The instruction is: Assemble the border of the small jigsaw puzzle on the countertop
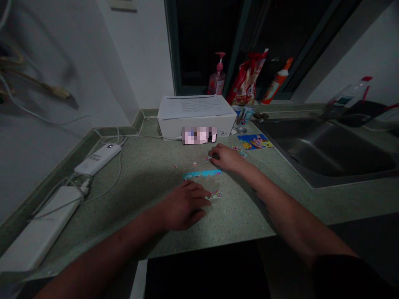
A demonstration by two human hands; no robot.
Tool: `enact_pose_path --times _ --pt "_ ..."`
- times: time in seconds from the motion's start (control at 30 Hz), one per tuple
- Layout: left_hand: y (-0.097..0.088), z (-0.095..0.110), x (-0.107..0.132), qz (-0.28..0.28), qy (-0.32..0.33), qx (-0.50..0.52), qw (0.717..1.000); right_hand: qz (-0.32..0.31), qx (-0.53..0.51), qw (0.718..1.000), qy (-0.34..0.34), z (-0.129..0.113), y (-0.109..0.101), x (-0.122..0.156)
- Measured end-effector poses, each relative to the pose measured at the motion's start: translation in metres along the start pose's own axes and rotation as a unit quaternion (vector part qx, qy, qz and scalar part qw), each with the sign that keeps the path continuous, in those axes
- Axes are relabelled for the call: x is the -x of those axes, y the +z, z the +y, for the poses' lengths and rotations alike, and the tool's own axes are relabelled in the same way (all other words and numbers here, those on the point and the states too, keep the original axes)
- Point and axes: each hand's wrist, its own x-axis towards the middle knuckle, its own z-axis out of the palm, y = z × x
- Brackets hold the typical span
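Observation:
My left hand (183, 205) lies on the green countertop (149, 174), fingers curled down, with its fingertips touching a small colourful puzzle piece (215, 194). Just beyond it lies a joined strip of blue puzzle pieces (202, 174). My right hand (227, 158) rests farther back with fingers bent over a small piece (208, 158) at its fingertips; what it grips is hard to make out. A few loose pieces (175, 166) lie scattered to the left. A larger assembled puzzle section (255, 142) sits behind my right hand.
A white box (196, 120) with a paper on top stands at the back, a phone (199, 135) leaning on it. A steel sink (327, 149) is on the right. Power banks and cables (96, 160) lie on the left. Bottles and a snack bag (246, 83) line the window sill.

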Motion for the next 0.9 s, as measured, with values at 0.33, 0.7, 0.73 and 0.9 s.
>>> enact_pose_path --times 0.33,0.7,0.73,0.9 --pt "-0.004 -0.005 0.000 0.023 -0.009 -0.005 1.000 0.039 -0.012 0.999 -0.020 -0.009 -0.021 0.029" --pt "0.001 0.002 -0.001 -0.018 0.005 0.008 1.000 0.009 -0.082 0.993 -0.080 -0.026 -0.006 0.128" --pt "0.001 0.003 -0.001 -0.025 0.002 0.007 1.000 0.009 -0.082 0.993 -0.087 -0.026 -0.005 0.129" --pt "-0.001 0.005 -0.004 -0.046 0.001 0.005 0.999 0.012 -0.072 0.994 -0.086 -0.029 -0.005 0.132"
